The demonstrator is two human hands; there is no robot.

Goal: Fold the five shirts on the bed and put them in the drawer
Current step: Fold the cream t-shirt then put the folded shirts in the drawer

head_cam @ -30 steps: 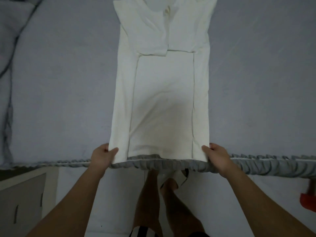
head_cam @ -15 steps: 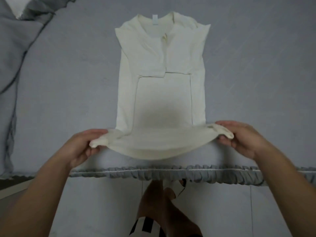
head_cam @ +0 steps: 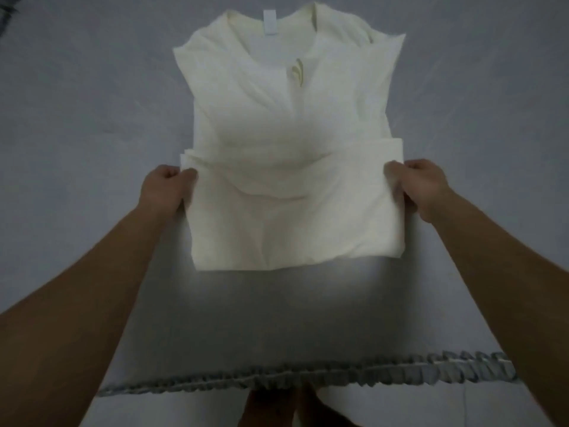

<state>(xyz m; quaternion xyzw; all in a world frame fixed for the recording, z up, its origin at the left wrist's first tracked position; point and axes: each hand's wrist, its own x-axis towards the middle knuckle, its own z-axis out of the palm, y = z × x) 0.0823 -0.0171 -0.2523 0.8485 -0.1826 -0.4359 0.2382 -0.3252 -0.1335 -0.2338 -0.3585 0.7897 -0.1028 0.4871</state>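
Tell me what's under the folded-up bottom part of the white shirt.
The white shirt has its lower part doubled over its own body, on the grey bedsheet. Anything between the layers is hidden.

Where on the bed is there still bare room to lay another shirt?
Bare sheet lies between the white shirt and the frilled bed edge, and on either side beyond the left hand and right hand. The middle is taken by the shirt.

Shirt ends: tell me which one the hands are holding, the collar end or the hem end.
The hem end. The left hand and right hand pinch its corners, doubled up over the shirt's body; the collar end, with its white tag, lies untouched.
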